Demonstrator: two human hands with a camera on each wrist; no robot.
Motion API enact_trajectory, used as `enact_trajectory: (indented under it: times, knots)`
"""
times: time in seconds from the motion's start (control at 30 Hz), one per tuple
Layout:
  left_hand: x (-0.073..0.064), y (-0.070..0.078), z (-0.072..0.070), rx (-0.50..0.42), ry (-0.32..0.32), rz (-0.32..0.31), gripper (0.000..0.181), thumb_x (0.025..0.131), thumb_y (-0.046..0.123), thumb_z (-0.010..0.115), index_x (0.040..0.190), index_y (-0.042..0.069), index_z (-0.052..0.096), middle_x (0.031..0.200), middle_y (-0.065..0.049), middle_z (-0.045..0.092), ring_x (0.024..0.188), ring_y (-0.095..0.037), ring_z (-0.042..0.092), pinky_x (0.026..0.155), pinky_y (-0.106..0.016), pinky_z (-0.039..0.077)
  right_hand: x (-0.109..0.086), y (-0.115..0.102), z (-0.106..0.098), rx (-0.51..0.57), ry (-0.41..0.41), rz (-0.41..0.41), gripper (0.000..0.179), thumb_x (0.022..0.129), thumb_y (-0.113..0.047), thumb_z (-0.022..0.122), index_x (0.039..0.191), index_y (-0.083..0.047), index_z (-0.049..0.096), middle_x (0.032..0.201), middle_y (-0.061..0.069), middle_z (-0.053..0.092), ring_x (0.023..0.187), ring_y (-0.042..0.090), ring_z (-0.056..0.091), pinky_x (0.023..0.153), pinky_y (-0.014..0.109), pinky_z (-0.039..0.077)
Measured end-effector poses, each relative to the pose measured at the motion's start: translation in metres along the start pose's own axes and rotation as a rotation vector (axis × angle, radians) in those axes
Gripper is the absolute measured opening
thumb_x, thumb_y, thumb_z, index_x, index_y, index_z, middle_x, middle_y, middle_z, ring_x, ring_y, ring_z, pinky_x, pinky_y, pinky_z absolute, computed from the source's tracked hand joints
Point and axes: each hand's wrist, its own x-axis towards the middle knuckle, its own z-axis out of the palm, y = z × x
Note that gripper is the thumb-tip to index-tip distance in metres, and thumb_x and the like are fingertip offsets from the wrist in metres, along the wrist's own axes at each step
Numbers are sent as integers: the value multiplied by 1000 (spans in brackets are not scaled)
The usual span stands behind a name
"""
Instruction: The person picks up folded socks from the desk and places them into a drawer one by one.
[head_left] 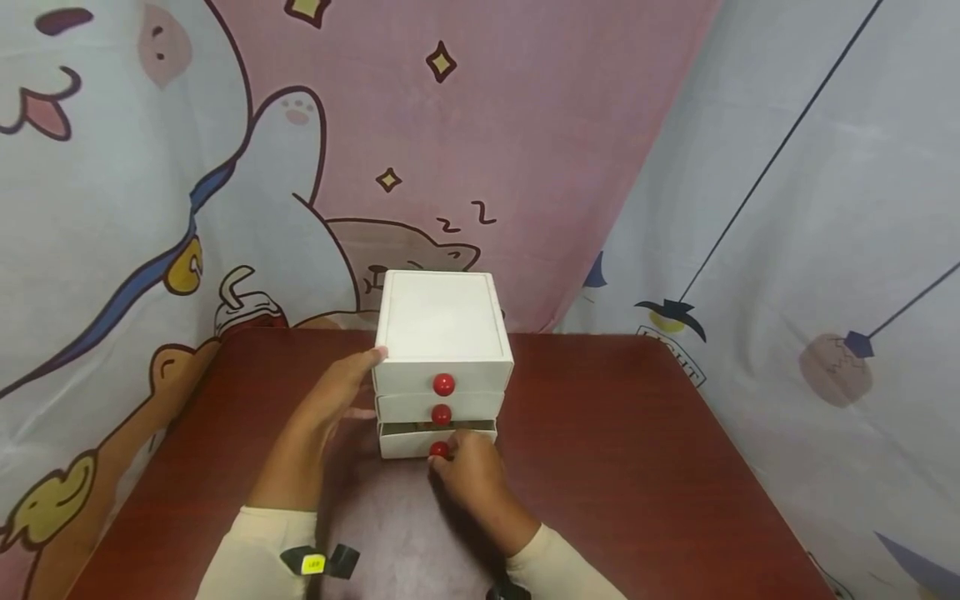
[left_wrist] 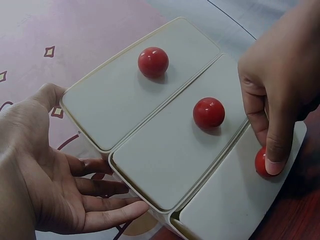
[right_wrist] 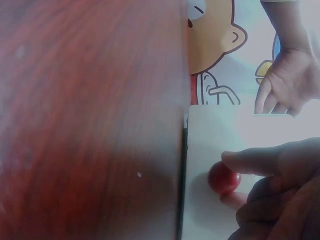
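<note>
A small white drawer unit (head_left: 442,317) with three stacked drawers, each with a round red knob, stands on the table. Its bottom drawer (head_left: 405,447) is pulled out a little, with a dark gap above its front. My right hand (head_left: 477,471) pinches the bottom red knob (right_wrist: 223,178) between thumb and finger. My left hand (left_wrist: 75,175) lies along the unit's left side, thumb at the top edge and fingers spread along the side. The top knob (left_wrist: 153,62) and middle knob (left_wrist: 209,113) are untouched. The drawer's contents are hidden.
The dark red-brown table (head_left: 637,450) extends on both sides of the unit. Behind it hangs a cartoon-printed cloth (head_left: 540,150), which also runs along the left and right. A black strap with a yellow tag (head_left: 313,564) is on the left sleeve.
</note>
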Motion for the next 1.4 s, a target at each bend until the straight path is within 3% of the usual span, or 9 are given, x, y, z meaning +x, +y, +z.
enact_trajectory:
  times: [0.3, 0.43, 0.7, 1.07, 1.2, 1.4]
  knots:
    - [2, -1, 1, -10, 5, -13, 80, 110, 54, 49, 166, -2, 36, 173, -27, 36, 159, -49, 40, 108, -66, 59, 8, 0, 2, 91, 5, 20, 33, 80, -21, 94, 66, -16, 64, 62, -6, 58, 60, 10, 48, 51, 28, 39]
    - [2, -1, 1, -4, 8, -21, 80, 110, 54, 50, 167, -1, 35, 176, -25, 30, 160, -49, 37, 108, -66, 60, 11, -1, 3, 98, 1, 40, 29, 80, -20, 93, 69, -15, 67, 65, -5, 61, 63, 11, 51, 54, 28, 41]
    - [3, -1, 2, 7, 14, -27, 79, 111, 53, 49, 166, -2, 36, 173, -27, 35, 159, -49, 40, 109, -66, 59, 13, 0, 4, 88, 17, 41, 23, 79, -19, 95, 78, -10, 73, 75, 2, 71, 69, 17, 63, 60, 34, 51]
    - [4, -1, 0, 39, 25, -7, 78, 111, 49, 52, 165, -5, 38, 172, -29, 37, 158, -51, 42, 107, -63, 61, 14, 0, 7, 73, 24, 68, 27, 79, -21, 95, 75, -15, 69, 73, -2, 67, 68, 15, 60, 57, 34, 48]
    - [6, 5, -3, 78, 43, 15, 74, 109, 47, 53, 159, -6, 47, 167, -29, 45, 150, -49, 52, 100, -59, 65, 15, 0, 7, 75, 22, 58, 29, 80, -21, 94, 73, -16, 67, 70, -2, 63, 66, 15, 58, 56, 33, 46]
    - [8, 17, -7, 158, 73, 48, 62, 105, 43, 55, 138, -8, 66, 140, -26, 70, 125, -32, 70, 97, -57, 67, 17, 9, 19, 56, 79, 15, 28, 81, -27, 93, 75, -20, 67, 71, -5, 62, 65, 15, 58, 54, 41, 45]
